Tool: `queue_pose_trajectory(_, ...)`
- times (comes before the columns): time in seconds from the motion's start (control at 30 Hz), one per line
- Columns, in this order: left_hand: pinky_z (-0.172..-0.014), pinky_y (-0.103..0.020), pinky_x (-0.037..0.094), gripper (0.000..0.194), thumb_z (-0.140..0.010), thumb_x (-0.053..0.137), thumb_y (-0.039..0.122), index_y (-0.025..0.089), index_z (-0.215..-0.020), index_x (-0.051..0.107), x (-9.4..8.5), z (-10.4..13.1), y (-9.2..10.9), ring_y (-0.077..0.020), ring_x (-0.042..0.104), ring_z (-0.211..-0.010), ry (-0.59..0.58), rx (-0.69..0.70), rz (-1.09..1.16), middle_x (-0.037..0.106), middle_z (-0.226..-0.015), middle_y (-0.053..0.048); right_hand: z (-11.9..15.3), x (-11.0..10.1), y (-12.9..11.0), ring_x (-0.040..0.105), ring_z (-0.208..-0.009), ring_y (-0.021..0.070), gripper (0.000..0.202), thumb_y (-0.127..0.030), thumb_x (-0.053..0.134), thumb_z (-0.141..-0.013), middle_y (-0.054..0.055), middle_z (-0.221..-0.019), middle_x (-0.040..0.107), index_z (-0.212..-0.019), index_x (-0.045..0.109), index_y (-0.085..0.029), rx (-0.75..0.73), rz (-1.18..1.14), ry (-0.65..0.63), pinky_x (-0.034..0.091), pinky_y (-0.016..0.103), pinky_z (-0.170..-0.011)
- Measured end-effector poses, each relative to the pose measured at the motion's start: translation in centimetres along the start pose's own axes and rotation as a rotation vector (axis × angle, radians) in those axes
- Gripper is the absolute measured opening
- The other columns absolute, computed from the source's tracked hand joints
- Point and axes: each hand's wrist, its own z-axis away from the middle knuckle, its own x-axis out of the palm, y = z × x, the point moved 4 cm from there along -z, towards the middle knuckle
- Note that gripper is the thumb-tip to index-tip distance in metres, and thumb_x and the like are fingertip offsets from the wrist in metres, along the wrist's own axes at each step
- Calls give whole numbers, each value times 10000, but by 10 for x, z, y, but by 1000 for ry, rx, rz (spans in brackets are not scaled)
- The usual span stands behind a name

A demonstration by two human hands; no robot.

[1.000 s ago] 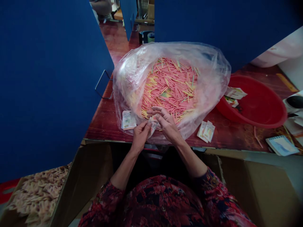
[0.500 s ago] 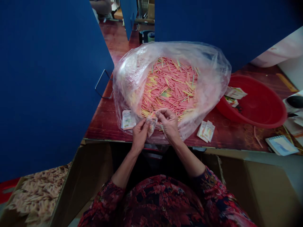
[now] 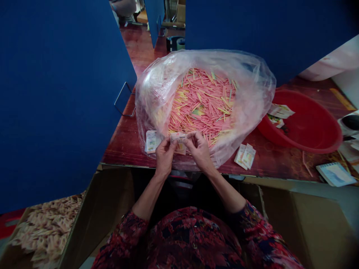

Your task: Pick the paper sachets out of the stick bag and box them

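Observation:
Between my two hands, at the near edge of the bag, is a small printed packet point(image 3: 179, 148). My left hand point(image 3: 165, 155) pinches its left top corner between thumb and fingers. At its right top corner my right hand point(image 3: 198, 149) pinches too, with thumb and forefinger together. Just beyond lies a large clear plastic bag point(image 3: 252, 86), its mouth spread wide around a heap of thin pink, yellow and green sticks point(image 3: 204, 101). Beside my left hand, a few similar packets point(image 3: 152, 141) lie at the bag's left edge. More packets point(image 3: 245, 156) rest on the table to the right.
A red basin point(image 3: 311, 123) with some packets inside stands at the right, near a small spiral notebook point(image 3: 336, 173). Blue partitions point(image 3: 61, 93) rise left and behind. Below left, a cardboard box point(image 3: 45, 231) holds many small packets. Part of another person point(image 3: 123, 7) shows far back.
The packet was bunched and tilted between my fingers; now it is held flat and stretched level. My right hand has shifted slightly down. The view has moved a little.

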Motion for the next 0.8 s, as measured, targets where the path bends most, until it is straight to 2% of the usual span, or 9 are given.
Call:
queue_pose_trajectory(0.1, -874, -316, 535, 309, -846, 729, 472, 191, -974, 733, -1, -3, 0, -174, 686, -904, -17, -23, 69, 746, -965, -33, 6, 0, 2, 379, -572, 107, 249, -406, 706, -859, -59, -638, 431, -762, 562, -226, -46, 55, 16, 343, 253, -543)
queue_pose_trajectory(0.27, -802, -275, 527, 277, -816, 755, 455, 189, -891, 726, -7, -4, 0, -145, 663, -830, 18, -88, 113, 725, -877, -9, 5, -2, -2, 446, -624, 124, 191, -378, 694, -858, -34, -682, 516, -761, 629, -226, -47, 62, -25, 377, 264, -591)
queue_pose_trajectory(0.37, -795, -263, 530, 277, -810, 764, 450, 181, -832, 701, -7, -3, 3, -134, 664, -811, 60, -111, 143, 715, -848, -9, 4, -8, -1, 378, -558, 108, 212, -382, 678, -871, -52, -623, 454, -746, 605, -227, -22, 41, 59, 333, 249, -535)
queue_pose_trajectory(0.5, -829, -302, 551, 345, -811, 761, 505, 195, -943, 691, 3, 0, 3, -170, 701, -892, -29, -168, 232, 747, -962, -38, 4, -6, 9, 335, -497, 91, 221, -381, 696, -857, -66, -590, 430, -742, 586, -227, 51, -40, 8, 280, 235, -465)
queue_pose_trajectory(0.63, -872, -340, 553, 486, -840, 689, 606, 184, -1081, 706, 12, 4, 1, -217, 707, -987, -158, -170, 183, 758, -1048, -88, 4, -6, 16, 280, -430, 87, 265, -439, 711, -836, -88, -536, 368, -757, 552, -243, 155, -148, 4, 232, 234, -406)
queue_pose_trajectory(0.8, -799, -309, 552, 431, -711, 854, 446, 177, -1027, 738, 16, 9, -5, -181, 697, -825, -182, -188, 38, 764, -918, -35, 7, -17, 3, 423, -568, 108, 298, -490, 713, -816, -51, -644, 489, -757, 582, -229, 52, 14, 57, 378, 239, -534)
